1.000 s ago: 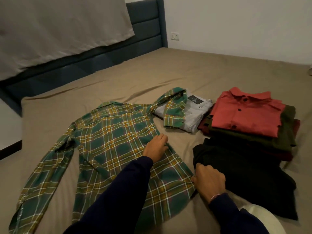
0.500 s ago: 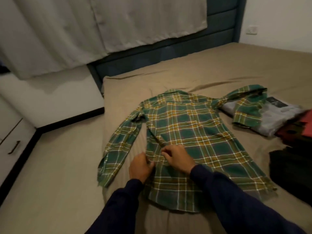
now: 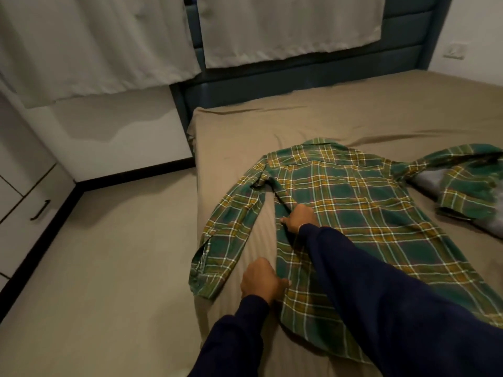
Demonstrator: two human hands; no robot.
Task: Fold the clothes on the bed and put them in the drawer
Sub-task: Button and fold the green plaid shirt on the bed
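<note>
A green and yellow plaid shirt (image 3: 353, 202) lies spread flat on the bed (image 3: 313, 123), collar toward the headboard. One sleeve runs down along the bed's left edge; the other lies over a folded grey garment (image 3: 438, 180) at the right. My right hand (image 3: 299, 217) pinches the shirt's left side seam below the armpit. My left hand (image 3: 262, 278) grips the same side edge lower down, near the hem. A drawer front with a dark handle (image 3: 40, 209) shows at the far left.
White cabinets (image 3: 16, 170) stand along the left wall across a strip of beige floor (image 3: 109, 268). A dark blue headboard (image 3: 299, 77) and pale curtains (image 3: 95, 44) lie beyond the bed. The other clothes piles are out of view.
The view has swung left, losing the red and black piles. Both hands moved from the shirt's right side and middle to its left side edge, where they now hold it apart from each other.
</note>
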